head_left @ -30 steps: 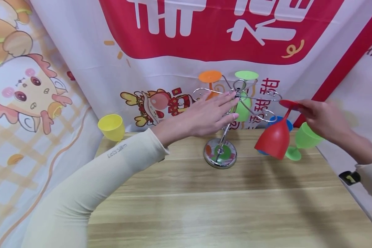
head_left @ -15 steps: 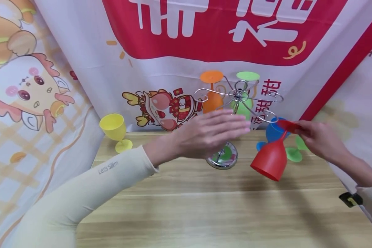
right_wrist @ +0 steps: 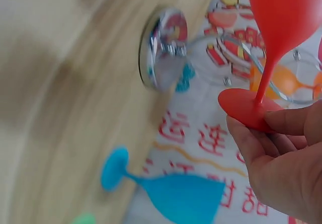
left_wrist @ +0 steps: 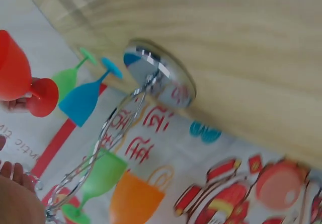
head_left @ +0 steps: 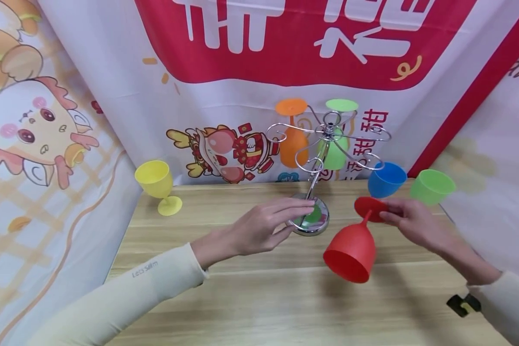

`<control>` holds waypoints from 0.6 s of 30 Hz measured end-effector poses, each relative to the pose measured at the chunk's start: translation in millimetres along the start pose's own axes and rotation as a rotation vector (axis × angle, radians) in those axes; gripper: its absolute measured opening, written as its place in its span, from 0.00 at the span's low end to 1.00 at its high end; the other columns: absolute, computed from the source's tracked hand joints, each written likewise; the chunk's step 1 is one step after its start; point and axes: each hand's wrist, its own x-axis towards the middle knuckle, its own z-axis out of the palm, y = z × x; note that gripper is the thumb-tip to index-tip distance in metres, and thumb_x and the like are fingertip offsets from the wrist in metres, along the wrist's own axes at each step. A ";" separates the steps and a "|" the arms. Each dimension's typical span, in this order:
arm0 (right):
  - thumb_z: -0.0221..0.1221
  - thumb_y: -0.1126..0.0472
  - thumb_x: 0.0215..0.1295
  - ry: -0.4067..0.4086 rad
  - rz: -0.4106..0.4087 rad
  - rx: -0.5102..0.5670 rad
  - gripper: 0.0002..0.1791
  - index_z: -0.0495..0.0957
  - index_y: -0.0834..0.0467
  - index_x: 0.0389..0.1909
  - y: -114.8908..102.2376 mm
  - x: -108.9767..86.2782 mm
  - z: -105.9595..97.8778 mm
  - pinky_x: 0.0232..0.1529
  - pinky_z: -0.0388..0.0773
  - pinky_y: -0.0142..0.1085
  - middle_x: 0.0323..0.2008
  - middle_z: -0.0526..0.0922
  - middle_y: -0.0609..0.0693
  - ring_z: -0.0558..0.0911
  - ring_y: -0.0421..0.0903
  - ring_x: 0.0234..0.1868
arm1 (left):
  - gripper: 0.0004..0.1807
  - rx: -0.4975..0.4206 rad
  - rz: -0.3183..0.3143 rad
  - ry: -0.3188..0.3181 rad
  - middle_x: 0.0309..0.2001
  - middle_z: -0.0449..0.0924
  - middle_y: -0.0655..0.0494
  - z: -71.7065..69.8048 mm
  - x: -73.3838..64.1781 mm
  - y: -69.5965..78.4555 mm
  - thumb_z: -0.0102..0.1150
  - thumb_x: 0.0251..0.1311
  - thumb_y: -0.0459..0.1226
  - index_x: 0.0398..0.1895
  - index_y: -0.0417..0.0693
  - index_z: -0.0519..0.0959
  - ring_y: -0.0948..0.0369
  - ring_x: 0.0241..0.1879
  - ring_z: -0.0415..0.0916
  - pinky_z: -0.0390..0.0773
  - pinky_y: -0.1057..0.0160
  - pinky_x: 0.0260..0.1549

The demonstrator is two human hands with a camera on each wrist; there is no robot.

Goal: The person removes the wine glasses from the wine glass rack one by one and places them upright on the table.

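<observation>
My right hand (head_left: pixel 419 226) pinches the round foot of a red plastic goblet (head_left: pixel 351 252), which hangs tilted, bowl downward, over the table. In the right wrist view, thumb and fingers grip that foot (right_wrist: pixel 241 105) from both sides. My left hand (head_left: pixel 264 226) holds nothing, its fingers loosely extended in front of the chrome base (head_left: pixel 322 223) of a goblet rack (head_left: pixel 328 132). Upside down on the rack's rear arms hang an orange goblet (head_left: pixel 294 144) and a green goblet (head_left: pixel 334 149). The other curled arms at the front and sides carry nothing.
A yellow goblet (head_left: pixel 154 180) stands upright at the table's back left. At the back right stand a blue goblet (head_left: pixel 386 179) and another green goblet (head_left: pixel 432 186). A printed cloth (head_left: pixel 225 62) hangs directly behind the wooden table (head_left: pixel 242 298).
The red goblet has come away from the rack's right arm, moving down and toward me in my right hand. My left hand has dropped from the rack's top to near its base.
</observation>
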 end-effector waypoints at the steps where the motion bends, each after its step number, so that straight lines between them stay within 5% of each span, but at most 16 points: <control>1: 0.60 0.69 0.76 -0.027 0.017 0.059 0.21 0.77 0.69 0.66 -0.8 -0.5 4.8 0.33 0.84 0.31 0.53 0.87 0.66 0.88 0.54 0.44 | 0.30 -0.042 -0.052 -0.005 0.72 0.77 0.47 3.9 -3.5 -0.5 0.71 0.65 0.29 0.71 0.40 0.77 0.55 0.73 0.73 0.74 0.64 0.69; 4: 0.57 0.70 0.78 -0.109 0.079 0.259 0.23 0.72 0.70 0.70 -3.5 -1.7 20.7 0.48 0.88 0.35 0.59 0.85 0.68 0.88 0.60 0.54 | 0.33 -0.156 -0.190 -0.034 0.73 0.76 0.49 16.4 -11.1 -1.8 0.73 0.63 0.29 0.72 0.41 0.76 0.56 0.73 0.72 0.74 0.65 0.68; 7: 0.57 0.69 0.78 -0.178 0.144 0.431 0.25 0.70 0.70 0.72 -8.4 -3.0 38.7 0.54 0.88 0.39 0.61 0.83 0.67 0.88 0.58 0.56 | 0.35 -0.253 -0.276 -0.058 0.73 0.75 0.50 29.7 -16.1 -1.9 0.74 0.63 0.29 0.74 0.42 0.75 0.57 0.73 0.72 0.75 0.66 0.66; 15: 0.58 0.67 0.79 -0.326 0.164 0.778 0.28 0.67 0.71 0.74 -20.4 -11.0 81.4 0.56 0.87 0.45 0.60 0.85 0.59 0.89 0.53 0.53 | 0.35 -0.496 -0.244 -0.047 0.69 0.79 0.49 59.1 -22.7 0.4 0.75 0.62 0.31 0.73 0.43 0.74 0.59 0.69 0.76 0.82 0.66 0.60; 18: 0.58 0.68 0.78 -0.369 0.190 0.887 0.28 0.67 0.71 0.74 -22.2 -14.2 93.9 0.56 0.86 0.46 0.57 0.87 0.56 0.89 0.53 0.52 | 0.36 -0.566 -0.283 -0.043 0.66 0.81 0.53 64.8 -25.4 1.8 0.77 0.59 0.31 0.71 0.47 0.75 0.62 0.65 0.78 0.84 0.66 0.55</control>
